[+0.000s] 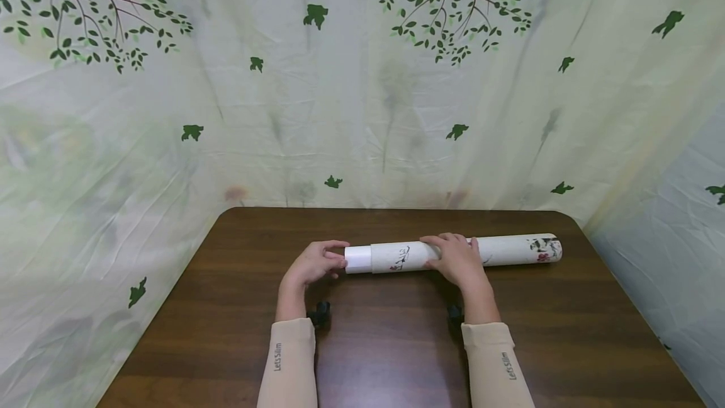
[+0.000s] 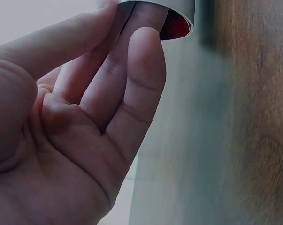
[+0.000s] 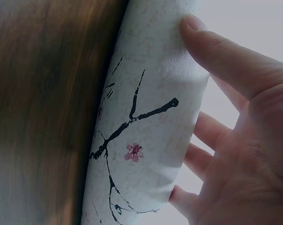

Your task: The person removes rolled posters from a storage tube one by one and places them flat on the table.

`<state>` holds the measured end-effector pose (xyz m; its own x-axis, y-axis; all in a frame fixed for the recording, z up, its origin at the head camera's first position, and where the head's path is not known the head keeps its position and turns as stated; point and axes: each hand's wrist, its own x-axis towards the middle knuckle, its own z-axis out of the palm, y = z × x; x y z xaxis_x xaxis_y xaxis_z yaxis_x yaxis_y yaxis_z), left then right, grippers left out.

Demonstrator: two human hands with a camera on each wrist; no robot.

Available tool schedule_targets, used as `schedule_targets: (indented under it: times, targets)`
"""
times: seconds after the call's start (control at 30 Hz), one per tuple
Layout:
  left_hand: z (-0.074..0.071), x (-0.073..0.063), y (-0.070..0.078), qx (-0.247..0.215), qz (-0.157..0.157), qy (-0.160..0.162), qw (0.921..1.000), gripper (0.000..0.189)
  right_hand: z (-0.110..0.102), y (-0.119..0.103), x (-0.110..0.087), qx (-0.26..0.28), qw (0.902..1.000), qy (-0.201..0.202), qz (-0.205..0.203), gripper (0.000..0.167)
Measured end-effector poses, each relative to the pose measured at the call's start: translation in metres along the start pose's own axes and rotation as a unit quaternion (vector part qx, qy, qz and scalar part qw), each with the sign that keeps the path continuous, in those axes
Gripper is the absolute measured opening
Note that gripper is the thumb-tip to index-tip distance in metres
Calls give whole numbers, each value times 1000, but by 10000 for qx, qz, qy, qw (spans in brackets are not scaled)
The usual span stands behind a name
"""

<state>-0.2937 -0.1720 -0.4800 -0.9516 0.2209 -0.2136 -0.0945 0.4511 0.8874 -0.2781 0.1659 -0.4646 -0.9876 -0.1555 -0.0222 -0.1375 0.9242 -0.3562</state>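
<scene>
A long white cylindrical tube (image 1: 399,257), printed with ink-style branches, dark lettering and pink blossoms, lies crosswise on the table. At its left end a plain white inner sleeve (image 1: 358,259) sticks out, slightly narrower than the printed part. My left hand (image 1: 314,263) holds that end by its rim; in the left wrist view some fingers reach into the opening, where a dark red inside (image 2: 176,27) shows. My right hand (image 1: 457,262) grips the printed tube around its middle. In the right wrist view the thumb (image 3: 225,56) lies along one side, and the other fingers pass behind.
The brown wooden table (image 1: 385,345) has rounded far corners. Behind it hangs a pale curtain (image 1: 351,99) printed with green leaves and branches. Small black devices (image 1: 320,313) sit at both wrists, below beige sleeves (image 1: 289,357).
</scene>
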Motion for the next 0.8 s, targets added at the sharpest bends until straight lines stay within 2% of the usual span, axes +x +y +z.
schedule_targets:
  times: [0.5, 0.8]
  targets:
    - [-5, -1, -3, 75, -12, 36, 10000, 47, -6, 9, -3, 90, 9999, -30, 76, 59]
    - [-11, -6, -5, 130, -186, 142, 9996, 46, -10, 15, -5, 185, 9998, -52, 97, 58]
